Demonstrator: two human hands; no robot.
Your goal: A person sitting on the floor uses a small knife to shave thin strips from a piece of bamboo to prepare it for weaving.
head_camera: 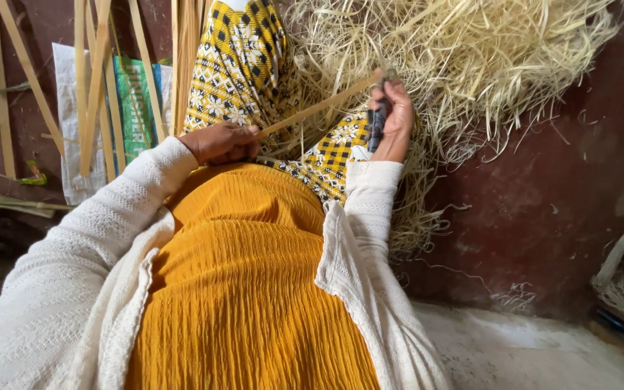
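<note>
Left hand (219,143) is pinching one end of a bamboo strip (317,107), fingers clamped on it; right hand (393,119) is gripping a dark-handled knife (378,124) w/ fingers closed, at the strip's far end. Shavings pile (456,65) lying just beyond. Risk: blade slipping toward the patterned skirt (243,65) under the fingers.

Single view, head-worn camera, looking steeply down own torso and lap. Very near: mustard garment (247,289) and white sleeves fill lower frame. Left hand (219,143) and right hand (397,119) sit mid-frame, upper centre. Beyond lap, straw pile (471,58) top right, dark red floor (557,195) right. No second view to overlap.
</note>
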